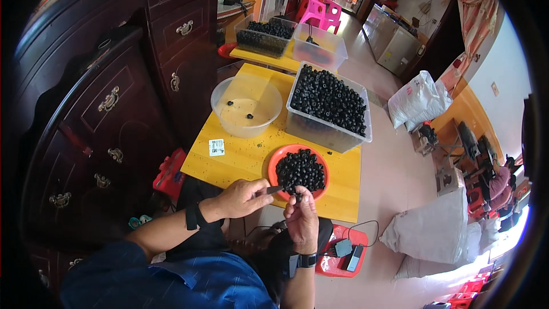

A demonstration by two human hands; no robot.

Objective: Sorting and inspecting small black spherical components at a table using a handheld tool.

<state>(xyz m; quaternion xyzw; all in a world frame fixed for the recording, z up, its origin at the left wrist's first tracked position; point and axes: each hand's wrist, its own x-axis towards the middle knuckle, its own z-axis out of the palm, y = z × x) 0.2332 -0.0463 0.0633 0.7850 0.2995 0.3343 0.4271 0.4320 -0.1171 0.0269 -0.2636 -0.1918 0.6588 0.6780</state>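
Note:
My left hand (246, 197) is closed around a slim dark tool (274, 189), perhaps a small blade, its tip pointing right. Close beside it, my right hand (303, 214) pinches a small round black part (298, 197) between thumb and fingers. Both hands are at the near rim of an orange-red bowl (273, 157) heaped with the same black parts (300, 170). Behind that bowl, a clear rectangular bin (320, 129) is filled with many ring-like black parts (326, 97). To its left, a round clear tub (234, 126) has two black parts on its bottom.
A yellow table (209, 166) carries these, plus a white label (217, 147) and scattered crumbs. Farther back stand another bin of black parts (266, 31) and a clear bin (320, 48). Dark cabinets (114, 114) line the left. White sacks (429, 229) and a red tray (340, 266) are right.

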